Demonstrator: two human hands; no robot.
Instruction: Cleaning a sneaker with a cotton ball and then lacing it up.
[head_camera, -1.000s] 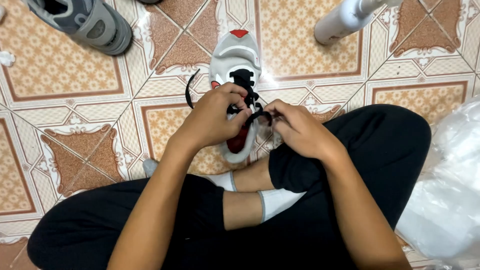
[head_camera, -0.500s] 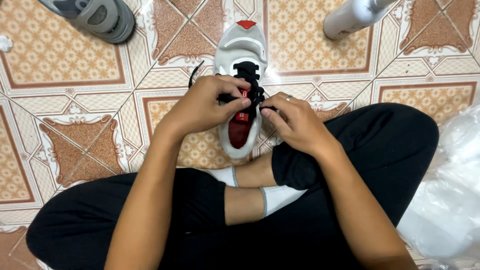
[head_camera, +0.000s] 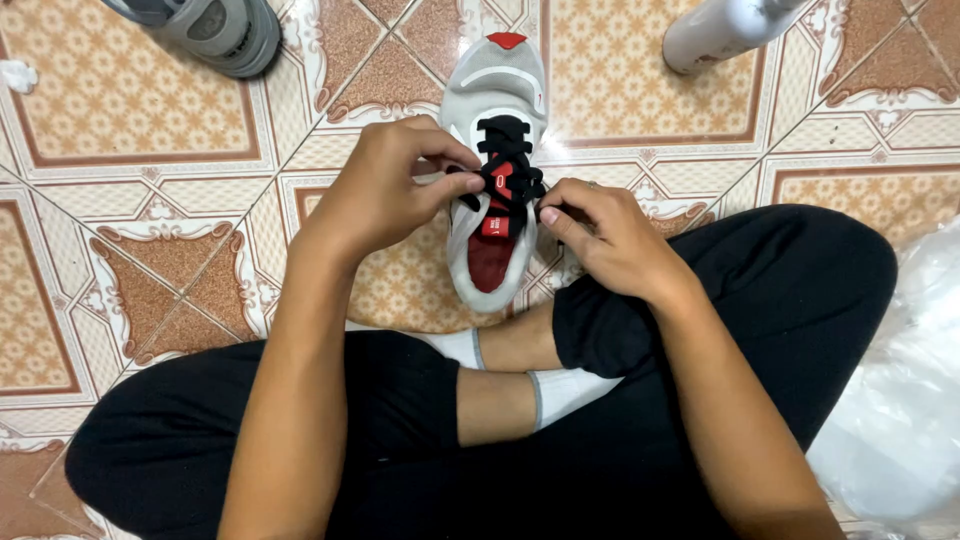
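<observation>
Black trousers (head_camera: 780, 300), white ankle socks (head_camera: 565, 390), bare forearms, no sleeves.

There are three shoes on the tiled floor (head_camera: 120, 130): one white shoe (head_camera: 497, 170) with black laces (head_camera: 505, 160) in the middle of the frame, one grey shoe (head_camera: 205, 28) at the upper left, and one more white shoe (head_camera: 725, 28) at the upper right (only part of it shows). There are two hands, the left hand (head_camera: 385, 190) and the right hand (head_camera: 605, 235). Two white socks (head_camera: 560, 392) show in the lower middle. One clear plastic bag (head_camera: 905, 400) sits at the lower right.
</observation>
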